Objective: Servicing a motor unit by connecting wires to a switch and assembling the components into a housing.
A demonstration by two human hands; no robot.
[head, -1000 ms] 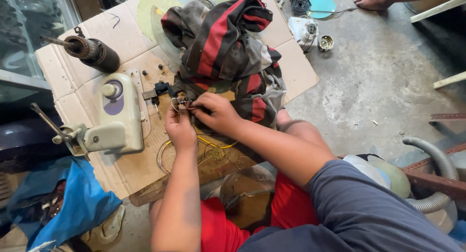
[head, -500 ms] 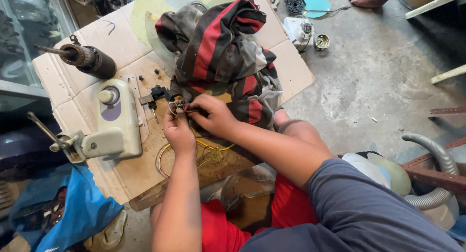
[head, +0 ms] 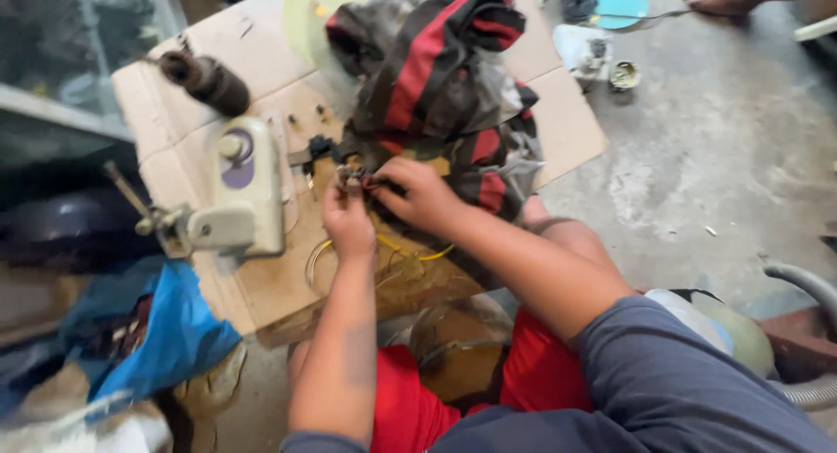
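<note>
Two hands meet at the centre of the frame: our left hand [head: 347, 222] and right hand [head: 417, 191] both pinch a small metal part [head: 351, 176], blurred, over a cardboard sheet [head: 558, 122]. Yellow wires [head: 410, 251] trail below the hands. Left of them lies a cream casing [head: 244, 191], opened out, with a dark motor [head: 205, 80] at upper left. A red-and-black cloth [head: 436, 69] fills the upper centre. Loose screws on the cardboard suggest the machine is apart and the work is midway.
</note>
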